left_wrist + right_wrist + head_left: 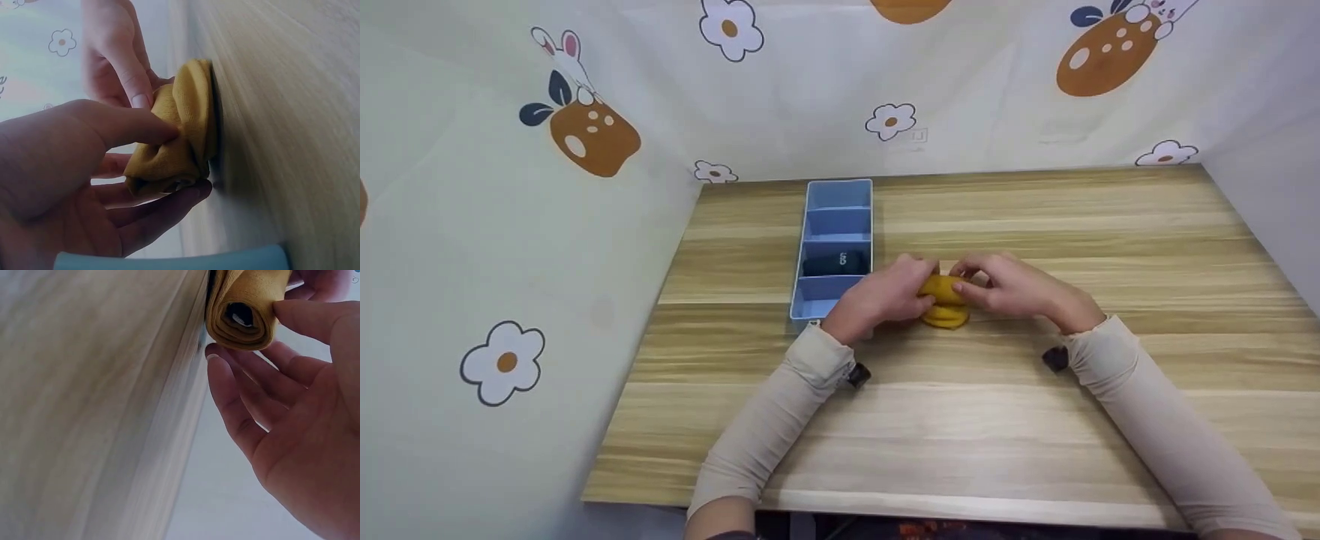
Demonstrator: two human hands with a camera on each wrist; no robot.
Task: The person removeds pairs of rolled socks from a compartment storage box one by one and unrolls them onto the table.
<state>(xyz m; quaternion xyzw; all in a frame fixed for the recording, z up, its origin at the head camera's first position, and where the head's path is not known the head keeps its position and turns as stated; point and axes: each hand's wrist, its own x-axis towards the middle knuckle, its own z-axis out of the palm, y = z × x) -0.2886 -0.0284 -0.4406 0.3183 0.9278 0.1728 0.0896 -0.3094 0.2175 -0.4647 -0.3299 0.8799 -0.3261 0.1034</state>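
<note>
Just right of the blue box point(838, 196), the left hand point(889, 292) and right hand point(1011, 286) both pinch the rolled yellow cloth point(945, 289) between thumb and curled fingers; even thumb pressure should keep it tight and its ends level

Left hand point(62, 163): I see thumb and fingers gripping the rolled mustard cloth point(194, 107).
Right hand point(115, 50): thumb against the cloth.
Wooden table point(287, 124): edge behind the cloth.
Blue rim point(174, 262): near left hand.

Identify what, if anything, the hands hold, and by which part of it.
A rolled yellow cloth: the left hand grips near one end of the roll, the right hand near the other.
</note>
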